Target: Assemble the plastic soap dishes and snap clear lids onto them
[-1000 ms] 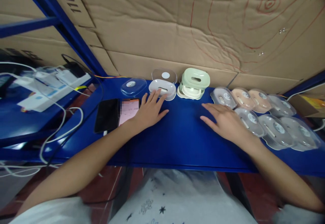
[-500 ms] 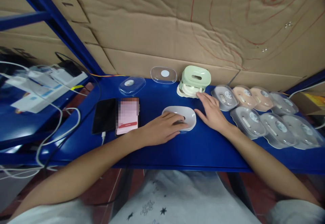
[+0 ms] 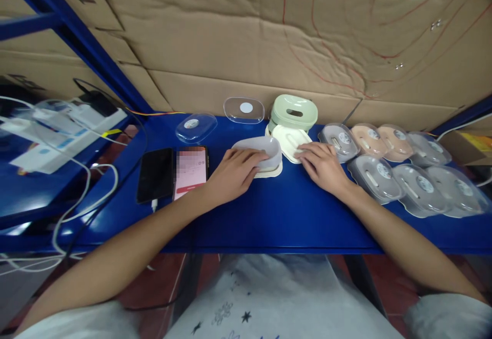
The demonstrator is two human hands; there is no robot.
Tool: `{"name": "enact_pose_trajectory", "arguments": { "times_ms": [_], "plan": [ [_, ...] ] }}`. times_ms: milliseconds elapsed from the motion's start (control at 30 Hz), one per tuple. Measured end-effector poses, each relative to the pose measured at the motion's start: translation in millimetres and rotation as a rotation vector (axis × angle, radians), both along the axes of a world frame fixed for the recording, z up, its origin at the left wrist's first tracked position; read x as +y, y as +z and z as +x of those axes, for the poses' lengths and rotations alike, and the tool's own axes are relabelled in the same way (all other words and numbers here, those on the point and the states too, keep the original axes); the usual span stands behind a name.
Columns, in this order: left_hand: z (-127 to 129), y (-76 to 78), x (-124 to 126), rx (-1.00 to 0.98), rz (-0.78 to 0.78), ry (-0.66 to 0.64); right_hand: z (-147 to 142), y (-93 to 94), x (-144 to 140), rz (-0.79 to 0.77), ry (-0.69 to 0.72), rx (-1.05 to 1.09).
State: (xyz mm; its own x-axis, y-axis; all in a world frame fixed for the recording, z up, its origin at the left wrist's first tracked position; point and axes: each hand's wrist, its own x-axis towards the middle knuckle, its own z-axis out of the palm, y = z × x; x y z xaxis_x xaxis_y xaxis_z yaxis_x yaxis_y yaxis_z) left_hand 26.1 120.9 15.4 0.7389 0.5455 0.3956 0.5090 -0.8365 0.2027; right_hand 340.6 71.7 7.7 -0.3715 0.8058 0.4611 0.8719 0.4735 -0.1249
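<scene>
Gripping the grey soap dish (image 3: 258,149) with your left hand (image 3: 232,172), you've got your fingers curled over its near side, and it sits tilted on a cream tray (image 3: 271,171) right in the middle of the blue shelf (image 3: 269,216). Your right hand (image 3: 322,164) is just beside it, fingers bent down onto a second cream tray (image 3: 291,141), pinning its near edge; can't tell if you're actually pinching it or just pressing. That tray leans out from under the green soap dish (image 3: 294,112), which stands against the cardboard wall (image 3: 246,36) at the back.

Moving out: to the right of your right hand there's a bunch of lidded dishes (image 3: 400,170) in two rows, mostly grey with a couple of pinkish ones, packed touching each other. To the left of the grey dish, two clear lids (image 3: 215,119) lie near the back, each with a round sticker. Closer to you on the left are two phones side by side, a dark one (image 3: 156,175) and one with a lit pink screen (image 3: 191,171), just beside your left wrist. Further left, white cables (image 3: 88,195) loop off the shelf edge by a blue frame post (image 3: 96,57).
</scene>
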Motion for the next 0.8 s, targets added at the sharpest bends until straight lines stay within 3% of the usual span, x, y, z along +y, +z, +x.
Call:
{"name": "enact_pose_trajectory", "arguments": {
  "times_ms": [133,233,367,433,567,667,800],
  "plan": [
    [-2.0,8.3,-1.2,-0.086,0.007,0.029,-8.5,7.1,-13.9,0.003,0.055,0.043],
    [-0.8,14.0,-12.6,-0.066,0.098,-0.143,-18.0,12.8,-26.5,0.08,0.11,0.082],
    [4.9,12.5,-34.6,-0.001,0.184,-0.398,-29.4,21.9,-41.4,0.076,0.411,0.033],
    [6.5,9.2,-41.1,-0.017,0.171,-0.458,-33.8,24.3,-46.0,0.024,0.489,0.018],
    [4.4,8.2,-38.1,-0.087,0.094,-0.519,-38.6,25.0,-49.9,-0.109,0.506,-0.051],
    [0.3,11.5,-24.1,-0.055,0.067,-0.384,-38.3,29.0,-52.2,-0.192,0.478,-0.133],
    [-4.3,8.2,-1.2,0.095,0.09,0.003,-28.3,41.9,-56.2,-0.312,0.367,-0.202]
  ]
}}
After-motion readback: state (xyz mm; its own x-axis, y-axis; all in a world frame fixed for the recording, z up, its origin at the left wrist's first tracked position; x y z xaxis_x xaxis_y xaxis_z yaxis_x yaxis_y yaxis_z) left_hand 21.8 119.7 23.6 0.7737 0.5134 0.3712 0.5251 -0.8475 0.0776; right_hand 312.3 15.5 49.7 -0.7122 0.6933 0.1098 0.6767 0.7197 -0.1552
